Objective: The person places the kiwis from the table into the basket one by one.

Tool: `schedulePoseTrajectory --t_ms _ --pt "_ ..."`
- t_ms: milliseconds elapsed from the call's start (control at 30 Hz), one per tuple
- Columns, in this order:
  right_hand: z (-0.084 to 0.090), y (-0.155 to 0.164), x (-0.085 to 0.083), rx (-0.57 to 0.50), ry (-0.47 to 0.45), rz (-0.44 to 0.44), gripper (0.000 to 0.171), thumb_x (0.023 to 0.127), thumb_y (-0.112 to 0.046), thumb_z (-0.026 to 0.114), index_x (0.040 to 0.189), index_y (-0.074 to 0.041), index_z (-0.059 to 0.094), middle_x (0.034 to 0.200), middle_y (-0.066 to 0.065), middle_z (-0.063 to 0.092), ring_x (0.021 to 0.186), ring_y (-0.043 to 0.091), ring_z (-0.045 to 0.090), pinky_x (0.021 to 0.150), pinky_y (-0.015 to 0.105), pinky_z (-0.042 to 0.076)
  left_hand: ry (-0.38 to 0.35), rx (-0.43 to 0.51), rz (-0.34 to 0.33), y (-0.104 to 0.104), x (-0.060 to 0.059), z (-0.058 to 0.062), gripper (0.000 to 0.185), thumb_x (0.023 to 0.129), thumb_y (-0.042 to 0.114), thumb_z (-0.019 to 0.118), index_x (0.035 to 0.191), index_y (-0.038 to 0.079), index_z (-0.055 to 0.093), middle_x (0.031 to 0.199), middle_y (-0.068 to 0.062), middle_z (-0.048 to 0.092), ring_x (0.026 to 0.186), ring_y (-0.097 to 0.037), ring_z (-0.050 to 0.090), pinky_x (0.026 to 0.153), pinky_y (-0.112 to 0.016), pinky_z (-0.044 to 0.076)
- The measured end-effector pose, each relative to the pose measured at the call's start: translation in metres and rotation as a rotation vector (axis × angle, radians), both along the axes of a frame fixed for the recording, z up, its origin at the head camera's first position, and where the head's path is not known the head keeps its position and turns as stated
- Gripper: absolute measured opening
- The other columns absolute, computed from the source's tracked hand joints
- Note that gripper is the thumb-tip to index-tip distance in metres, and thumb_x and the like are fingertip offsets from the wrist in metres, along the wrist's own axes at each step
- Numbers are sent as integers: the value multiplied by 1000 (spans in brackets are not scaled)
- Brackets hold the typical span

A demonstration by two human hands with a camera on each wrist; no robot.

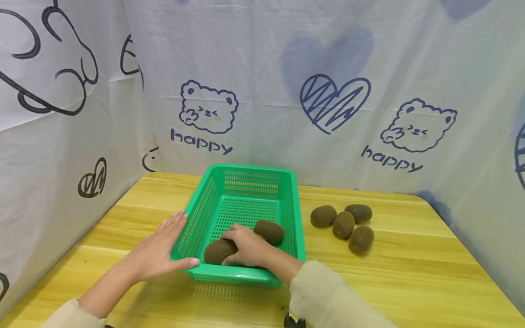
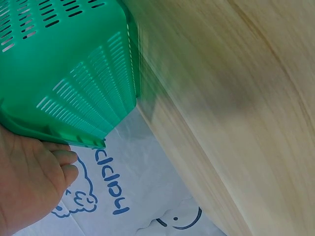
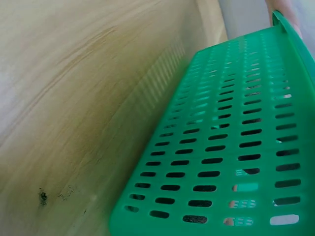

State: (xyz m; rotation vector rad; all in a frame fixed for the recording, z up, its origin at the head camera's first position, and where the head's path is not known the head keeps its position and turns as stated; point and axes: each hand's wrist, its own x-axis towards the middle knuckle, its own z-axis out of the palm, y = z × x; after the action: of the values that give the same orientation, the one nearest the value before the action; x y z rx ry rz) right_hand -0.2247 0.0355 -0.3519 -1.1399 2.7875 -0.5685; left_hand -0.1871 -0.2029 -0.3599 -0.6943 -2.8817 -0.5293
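A green slotted plastic basket (image 1: 246,175) stands on the wooden table. My left hand (image 1: 166,248) lies flat against its left wall, fingers straight, thumb on the near rim; the left wrist view shows the basket (image 2: 74,73) against my palm (image 2: 29,187). My right hand (image 1: 246,248) reaches inside the basket with its fingers curled over a brown kiwi (image 1: 217,251) at the near end. A second kiwi (image 1: 269,230) lies just behind that hand. The right wrist view shows only the basket's outer wall (image 3: 231,147).
Several more kiwis (image 1: 343,223) lie in a cluster on the table (image 1: 410,273) to the right of the basket. White printed cloth walls (image 1: 328,91) close the table in at the back and on both sides.
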Motion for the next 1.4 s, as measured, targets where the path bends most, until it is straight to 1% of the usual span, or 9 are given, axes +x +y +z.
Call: schedulePoseTrajectory --t_ms 167,300,433,567,767,1000,1133,1300,1400 --pt "-2 0 2 100 85 47 47 79 -24 73 121 -8 61 111 4 62 100 16 55 83 21 48 1 -7 6 1 1 0 100 80 59 58 147 -3 17 154 -20 13 141 -39 16 112 -55 22" --pt "-4 1 1 122 105 76 44 80 -22 73 121 -9 62 117 2 65 110 18 56 94 24 46 5 -6 6 1 1 -1 99 80 59 58 146 -3 18 154 -21 14 141 -39 16 112 -54 21" --pt "-5 1 -2 88 45 100 42 82 -18 70 121 -6 61 121 4 64 115 18 57 98 24 45 1 -5 8 1 1 0 99 80 59 58 147 -2 17 154 -20 13 141 -39 16 112 -54 21" --pt "-4 2 -1 46 -33 77 39 84 -14 68 121 -6 61 122 5 63 116 19 57 95 24 48 -1 -9 12 1 1 0 100 80 60 58 147 -2 17 155 -20 12 141 -39 16 112 -54 21" --pt "2 5 4 16 -53 21 38 84 -16 68 120 -7 62 121 4 64 114 19 58 91 24 50 -9 -15 20 0 0 -1 100 80 60 58 147 -3 17 155 -20 12 141 -39 16 112 -56 21" --pt "9 13 8 -115 -51 43 35 85 -13 66 119 -3 62 116 8 66 108 19 61 92 27 50 -14 -20 24 1 -3 -1 100 80 59 58 146 -3 17 155 -21 11 142 -39 14 113 -55 19" --pt "13 19 10 -194 20 33 32 85 -13 67 115 -4 64 117 8 66 113 22 59 94 33 51 -11 -22 24 1 -3 -1 100 80 59 57 146 -3 17 155 -21 11 142 -39 14 113 -55 19" --pt "18 28 11 -307 96 -7 28 83 -13 68 110 -5 67 112 8 68 109 22 61 88 33 53 3 -16 17 0 -3 -1 99 81 59 57 146 -4 17 154 -21 13 141 -39 15 112 -55 20" --pt "16 34 12 -383 105 -38 27 83 -12 69 108 -5 68 111 9 68 107 23 62 86 33 54 8 -13 12 0 -2 -1 99 81 59 57 146 -3 17 154 -21 13 141 -39 16 112 -55 20"
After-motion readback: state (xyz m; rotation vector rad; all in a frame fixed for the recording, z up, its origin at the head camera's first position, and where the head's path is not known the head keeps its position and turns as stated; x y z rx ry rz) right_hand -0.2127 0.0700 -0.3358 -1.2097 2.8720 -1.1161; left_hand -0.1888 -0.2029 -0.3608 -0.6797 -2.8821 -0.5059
